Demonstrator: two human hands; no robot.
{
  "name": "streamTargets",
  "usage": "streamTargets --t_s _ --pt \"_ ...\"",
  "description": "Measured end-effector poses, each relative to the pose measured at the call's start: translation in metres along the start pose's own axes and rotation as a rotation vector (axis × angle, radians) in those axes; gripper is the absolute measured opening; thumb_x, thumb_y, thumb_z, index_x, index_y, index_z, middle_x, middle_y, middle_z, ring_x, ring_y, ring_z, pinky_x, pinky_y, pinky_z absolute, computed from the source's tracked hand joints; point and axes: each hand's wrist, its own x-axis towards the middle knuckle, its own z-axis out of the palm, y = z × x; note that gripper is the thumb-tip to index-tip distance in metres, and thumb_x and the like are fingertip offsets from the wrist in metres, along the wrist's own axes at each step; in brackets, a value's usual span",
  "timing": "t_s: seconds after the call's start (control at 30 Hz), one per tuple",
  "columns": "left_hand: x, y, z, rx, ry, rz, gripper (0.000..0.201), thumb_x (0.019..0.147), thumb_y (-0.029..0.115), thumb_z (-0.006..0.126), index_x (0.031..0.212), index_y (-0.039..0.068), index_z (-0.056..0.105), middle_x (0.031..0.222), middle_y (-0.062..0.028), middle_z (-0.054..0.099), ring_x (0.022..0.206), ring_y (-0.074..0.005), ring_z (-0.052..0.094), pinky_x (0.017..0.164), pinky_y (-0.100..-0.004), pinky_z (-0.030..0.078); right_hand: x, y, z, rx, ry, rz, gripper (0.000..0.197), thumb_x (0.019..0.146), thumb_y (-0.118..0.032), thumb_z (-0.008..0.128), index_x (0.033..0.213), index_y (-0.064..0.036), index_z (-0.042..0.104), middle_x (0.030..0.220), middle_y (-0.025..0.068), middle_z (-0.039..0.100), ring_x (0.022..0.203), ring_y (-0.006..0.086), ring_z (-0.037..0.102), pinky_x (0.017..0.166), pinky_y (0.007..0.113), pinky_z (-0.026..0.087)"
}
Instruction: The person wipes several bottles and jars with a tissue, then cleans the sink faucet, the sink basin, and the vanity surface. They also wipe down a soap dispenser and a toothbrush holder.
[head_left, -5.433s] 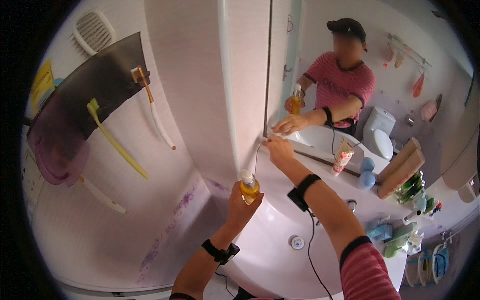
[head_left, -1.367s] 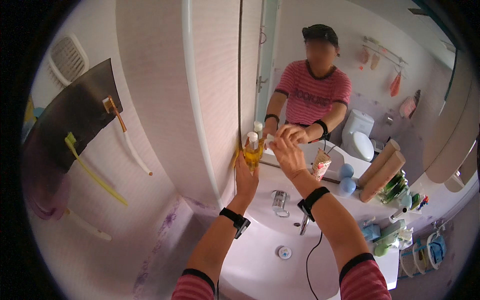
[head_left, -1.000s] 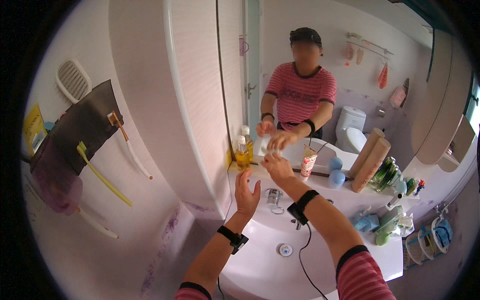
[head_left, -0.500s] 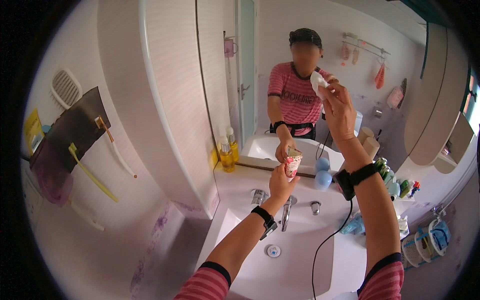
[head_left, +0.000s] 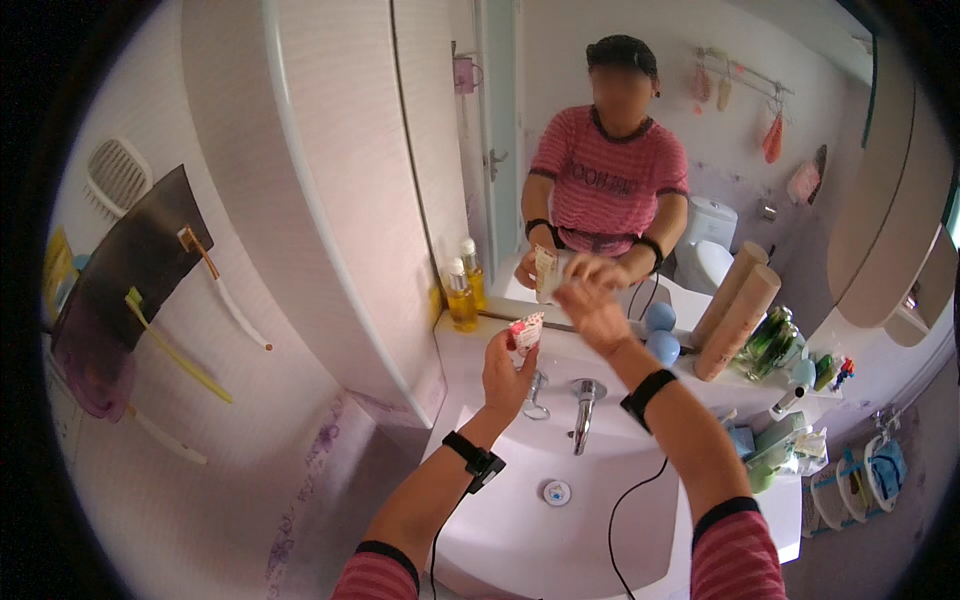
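At the level of the mirror's lower edge, my left hand (head_left: 508,375) is closed around a small white packet (head_left: 527,331) with a pink flower print. The packet's upper part sticks out above my fingers, tilted to the right. To its right, my right hand (head_left: 598,315) is raised in front of the mirror, its fingers smeared by motion, pointing toward the packet but apart from it. Whether it holds anything cannot be made out. Below both hands lie the chrome faucet (head_left: 586,405) and the white washbasin (head_left: 500,545).
A mirror (head_left: 560,60) shows my reflection. Yellow pump bottles (head_left: 461,300) stand left; a blue round container (head_left: 662,347), a tall pink cylinder (head_left: 738,325) and toiletries stand right. Toothbrushes (head_left: 180,350) hang on the left wall. A black cable (head_left: 612,535) crosses the basin.
My right hand has come down and left toward the packet; the white tissue it held up is no longer distinguishable. My left hand, still gripping the packet, has shifted left.
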Motion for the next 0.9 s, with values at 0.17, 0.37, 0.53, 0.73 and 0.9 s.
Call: streamTargets --t_s 0.17,0.37,0.53,0.73,0.9 --pt "-0.002 -0.007 -0.035 0.012 0.001 0.019 0.038 0.077 0.018 0.068 0.106 0.001 0.050 0.094 -0.0119 0.056 0.085 -0.0259 0.055 0.075 -0.0357 0.045 -0.027 -0.023 0.028 -0.151 -0.263 -0.133 0.018 0.077 -0.012 0.057 0.095 -0.0091 0.061 0.107 0.0039 0.053 0.106 0.0241 0.052 0.081 0.035 0.047" --pt "0.006 -0.012 -0.060 0.010 0.018 -0.004 0.037 0.079 0.017 0.067 0.107 0.000 0.050 0.094 -0.0116 0.056 0.086 -0.0259 0.054 0.076 -0.0351 0.045 0.096 0.064 -0.073 -0.182 0.413 0.014 0.018 0.077 -0.011 0.061 0.095 -0.0095 0.062 0.097 0.0064 0.053 0.092 0.0260 0.053 0.072 0.041 0.043" --pt "0.014 -0.023 -0.046 0.029 0.019 0.014 0.037 0.080 0.018 0.066 0.108 0.001 0.049 0.096 -0.0121 0.056 0.088 -0.0268 0.054 0.078 -0.0365 0.044 0.132 0.057 -0.110 -0.085 0.738 0.223 0.014 0.077 -0.007 0.062 0.090 -0.0024 0.058 0.090 0.0097 0.051 0.076 0.0257 0.055 0.062 0.038 0.045" --pt "0.015 -0.020 -0.038 0.011 0.010 -0.046 0.039 0.079 0.018 0.066 0.110 0.002 0.049 0.097 -0.0123 0.056 0.090 -0.0278 0.054 0.078 -0.0378 0.044 0.042 -0.017 -0.001 0.047 0.258 -0.028 0.015 0.073 -0.006 0.062 0.088 -0.0064 0.064 0.095 0.0035 0.056 0.095 0.0193 0.057 0.075 0.031 0.049" --pt "0.014 -0.027 -0.034 0.148 0.076 0.052 0.042 0.078 0.019 0.067 0.111 0.002 0.048 0.095 -0.0128 0.057 0.090 -0.0290 0.055 0.078 -0.0388 0.044 0.022 -0.049 0.015 0.140 0.068 0.147 0.012 0.075 -0.009 0.059 0.087 -0.0079 0.063 0.093 0.0017 0.053 0.095 0.0186 0.056 0.075 0.031 0.049"
